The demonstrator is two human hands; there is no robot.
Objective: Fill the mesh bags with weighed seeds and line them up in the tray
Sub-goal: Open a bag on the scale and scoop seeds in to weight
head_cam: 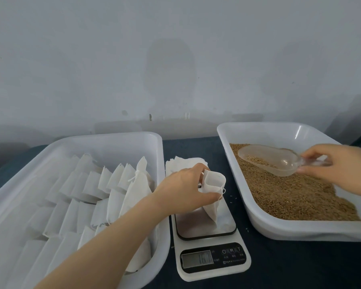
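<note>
Left hand [183, 190] pinches the bag [212, 192] open over the scale [208, 232]; right hand [331, 163] grips the scoop [269, 159] above the seeds [290, 195]; dark table [300, 263], grey wall [175, 59].

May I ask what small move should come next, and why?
Probably carry the clear plastic scoop to the white mesh bag and tip it in: the right hand holds it, carrying brown seeds, over the white seed tray, while the left hand holds the bag open on the white digital scale.

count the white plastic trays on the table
2. The left tray holds rows of mesh bags; the right tray holds seeds; the scale sits between them. None seems hidden.
</note>
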